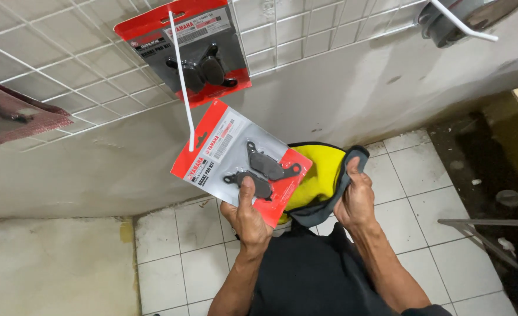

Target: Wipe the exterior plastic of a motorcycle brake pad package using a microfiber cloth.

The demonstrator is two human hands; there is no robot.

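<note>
While a brake pad pack (240, 161) is pinched flat-on by the left hand (248, 219), a yellow cloth (320, 178) is clenched in the right hand (355, 199).

This looks like a small motorcycle parts shop or repair workshop. A white wire grid panel (65, 70) is fixed to a rough, stained plaster wall (358, 99), with white hooks (183, 82) sticking out for hanging stock. A carded blister pack of brake pads (191, 50) hangs on it, and a second brake pad pack (235, 161) of the same kind is in view. A red mesh bag (13, 114) hangs at the left. The white tiled floor (434, 234) is grimy, turning dark and oily at the right.
</note>
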